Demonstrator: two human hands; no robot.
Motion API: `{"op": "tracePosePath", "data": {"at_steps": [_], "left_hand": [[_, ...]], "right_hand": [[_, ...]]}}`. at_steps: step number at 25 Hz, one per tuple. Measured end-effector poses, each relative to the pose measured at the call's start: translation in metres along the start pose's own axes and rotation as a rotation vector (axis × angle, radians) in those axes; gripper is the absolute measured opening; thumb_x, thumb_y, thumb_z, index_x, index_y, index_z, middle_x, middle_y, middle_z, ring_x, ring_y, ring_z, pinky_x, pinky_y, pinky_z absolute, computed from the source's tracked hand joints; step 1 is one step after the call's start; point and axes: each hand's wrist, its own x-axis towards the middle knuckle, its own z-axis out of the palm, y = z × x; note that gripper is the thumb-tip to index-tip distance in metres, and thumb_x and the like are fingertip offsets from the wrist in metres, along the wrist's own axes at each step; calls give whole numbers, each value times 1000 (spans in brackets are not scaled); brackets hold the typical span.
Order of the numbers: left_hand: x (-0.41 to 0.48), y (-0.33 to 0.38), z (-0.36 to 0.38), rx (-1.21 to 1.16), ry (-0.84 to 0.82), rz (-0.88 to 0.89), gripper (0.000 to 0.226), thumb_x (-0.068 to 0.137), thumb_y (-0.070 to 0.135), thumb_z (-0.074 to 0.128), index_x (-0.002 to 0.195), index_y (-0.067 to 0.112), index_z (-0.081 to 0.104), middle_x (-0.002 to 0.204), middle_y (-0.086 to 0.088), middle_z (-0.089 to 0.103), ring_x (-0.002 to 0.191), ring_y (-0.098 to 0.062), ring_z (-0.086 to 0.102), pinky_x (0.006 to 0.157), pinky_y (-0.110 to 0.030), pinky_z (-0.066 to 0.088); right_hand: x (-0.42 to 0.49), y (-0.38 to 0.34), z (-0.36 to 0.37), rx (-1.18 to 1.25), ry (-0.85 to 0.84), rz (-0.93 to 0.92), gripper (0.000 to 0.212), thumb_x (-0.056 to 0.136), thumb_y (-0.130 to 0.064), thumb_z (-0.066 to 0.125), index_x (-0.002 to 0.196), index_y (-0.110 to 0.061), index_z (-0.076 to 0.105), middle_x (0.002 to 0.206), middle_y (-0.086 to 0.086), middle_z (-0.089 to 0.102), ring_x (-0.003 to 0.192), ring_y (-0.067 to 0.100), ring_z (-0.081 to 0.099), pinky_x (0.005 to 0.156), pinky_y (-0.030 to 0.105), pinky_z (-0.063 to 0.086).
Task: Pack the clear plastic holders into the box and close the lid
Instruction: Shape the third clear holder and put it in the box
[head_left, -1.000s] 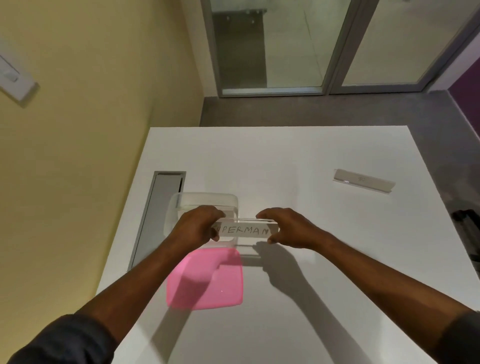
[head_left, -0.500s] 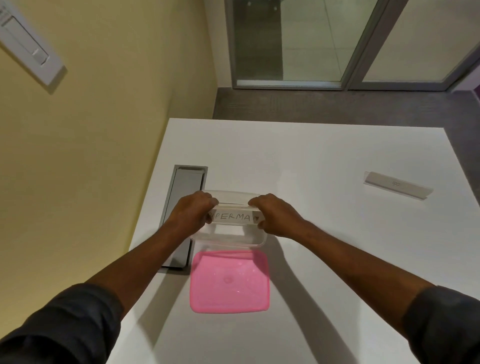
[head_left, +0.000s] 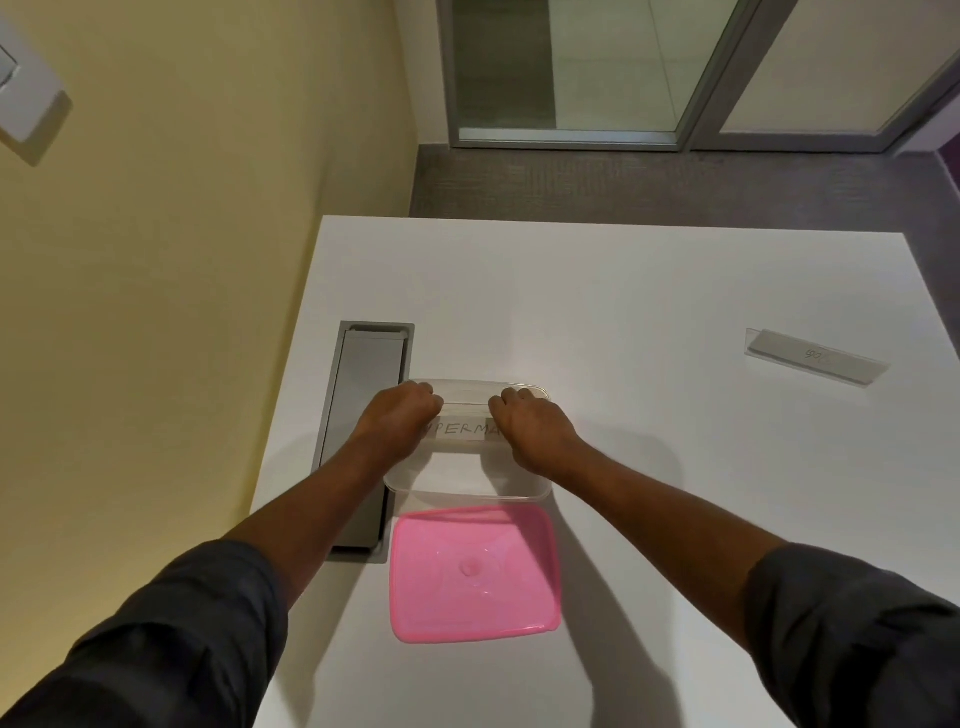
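A clear plastic box (head_left: 467, 491) stands open on the white table (head_left: 597, 291), left of centre. Over its opening I hold a clear plastic holder (head_left: 464, 431) with a handwritten card inside. My left hand (head_left: 397, 418) grips the holder's left end and my right hand (head_left: 530, 423) grips its right end. The holder sits at or just inside the box's rim; how deep it is, I cannot tell. The pink lid (head_left: 472, 574) lies flat on the table just in front of the box. A second clear holder (head_left: 815, 357) lies far to the right.
A grey cable hatch (head_left: 363, 431) is set into the table just left of the box. A yellow wall runs along the left side. The table's right edge lies close behind the second holder. Beyond the far edge are grey carpet and glass doors.
Both hands carried the labelled holder from in front of the box to over its opening and lowered it there. The camera view shifted, so everything appears further right.
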Motion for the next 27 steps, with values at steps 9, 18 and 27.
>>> {"op": "tracePosePath", "data": {"at_steps": [9,18,27], "left_hand": [[13,1,15,20,-51,14,25,90,11,79,115,8,76,106,-11,73,93,-28,72,77,-40,65],[11,49,-8,-300,188,-63,32,100,35,72,125,15,76,114,-7,78,104,-27,74,84,-38,60],[60,182,-59,-615,238,-101,26,102,30,67,123,20,79,95,2,80,99,-24,74,87,-37,56]], "right_hand": [[4,-4,19,-5,26,12,28,90,4,54,116,-7,56,108,14,65,93,32,63,72,43,52],[-36,14,-13,264,237,19,36,92,-17,74,124,-9,61,115,10,70,98,32,66,70,45,58],[-152,147,13,767,233,437,49,100,-30,71,146,-17,59,143,1,64,128,20,62,107,37,52]]}}
